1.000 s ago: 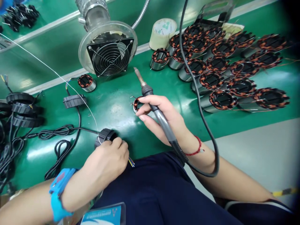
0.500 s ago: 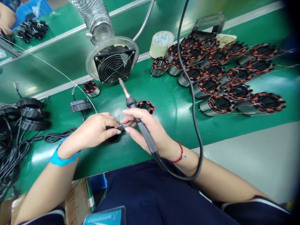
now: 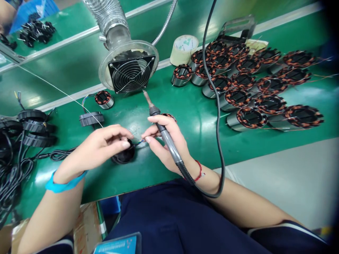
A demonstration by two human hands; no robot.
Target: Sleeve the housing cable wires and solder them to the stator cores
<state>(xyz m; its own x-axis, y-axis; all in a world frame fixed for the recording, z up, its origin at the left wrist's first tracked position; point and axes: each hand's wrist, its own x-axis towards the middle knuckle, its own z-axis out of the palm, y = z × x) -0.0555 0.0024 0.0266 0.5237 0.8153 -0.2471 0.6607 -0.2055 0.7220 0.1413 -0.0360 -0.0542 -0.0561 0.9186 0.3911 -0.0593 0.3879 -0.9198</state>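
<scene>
My right hand [image 3: 169, 143] has a soldering iron [image 3: 169, 143] lying across it, tip up toward the fan. Its thumb and fingertips also pinch the ends of thin coloured wires [image 3: 138, 142]. These wires come out of a round black cap [image 3: 124, 155] on the bench. Over the cap's upper left side is my left hand [image 3: 106, 144], thumb and fingers curled. A thin solder wire [image 3: 71, 98] runs down from the upper left into this hand; the grip on it is partly hidden. Behind my right fingers a copper-wound stator [image 3: 169, 116] is mostly covered.
A fan with a grille [image 3: 132, 74] hangs from a ducted hood ahead. Several stators [image 3: 250, 118] stand at the right, near a tape roll [image 3: 184, 49]. Black caps with cables [image 3: 39, 139] lie left. The iron's cord [image 3: 218, 116] loops at the right. Another person's arm [image 3: 6, 14] shows far left.
My left hand has drawn back left from the wires, uncovering more of the black cap. My right hand and the soldering iron have shifted slightly right, still pinching the wires.
</scene>
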